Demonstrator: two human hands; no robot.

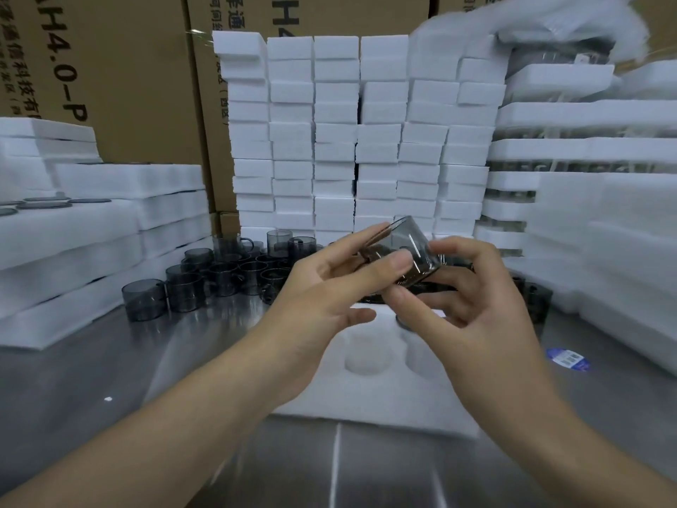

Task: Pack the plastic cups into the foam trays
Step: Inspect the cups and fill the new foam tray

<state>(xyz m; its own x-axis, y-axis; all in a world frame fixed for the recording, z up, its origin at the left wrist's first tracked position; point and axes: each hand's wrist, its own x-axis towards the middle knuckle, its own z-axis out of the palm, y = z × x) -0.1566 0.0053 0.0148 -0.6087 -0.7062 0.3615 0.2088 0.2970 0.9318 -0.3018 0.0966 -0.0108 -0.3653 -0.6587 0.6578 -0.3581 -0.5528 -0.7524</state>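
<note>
cup (414, 247): smoky clear plastic, tilted, held above the far edge of the foam tray (366, 394)
left hand (322, 287): cup pinched between thumb and forefinger
right hand (476, 309): fingers curled, cup gripped from the right side
foam tray: laid mid-bench (110, 416); two round pockets seen, far part hidden by hands
loose cups (219, 273): grouped far-left of the tray, some hidden behind hands
cartons (121, 67): "AH4.0-P" read sideways; Chinese print partly cut off by foam blocks (359, 133)
blue label (568, 358): stuck near bench right edge; print too small to be read
</note>
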